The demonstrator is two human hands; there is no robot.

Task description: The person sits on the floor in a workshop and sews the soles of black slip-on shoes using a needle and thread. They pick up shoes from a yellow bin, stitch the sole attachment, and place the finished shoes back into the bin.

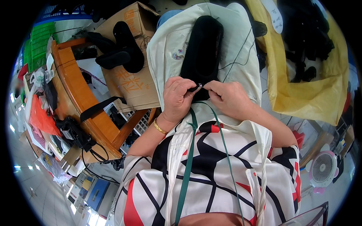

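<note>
A black shoe lies lengthwise on the white apron over my lap, its opening facing up. My left hand is closed at the shoe's near end, thumb and fingers pinching the black edge. Right beside it my right hand is closed too, its thumb and forefinger pressed together at the same edge. A small pale bit shows between the fingertips, too small to name. A dark thread runs loose over the apron at the shoe's right side.
On the left, several black shoes rest on a cardboard box beside a curved wooden table. At the right a yellow plastic bag holds black pieces. Lower right is a pink and white fan. Green straps hang down my front.
</note>
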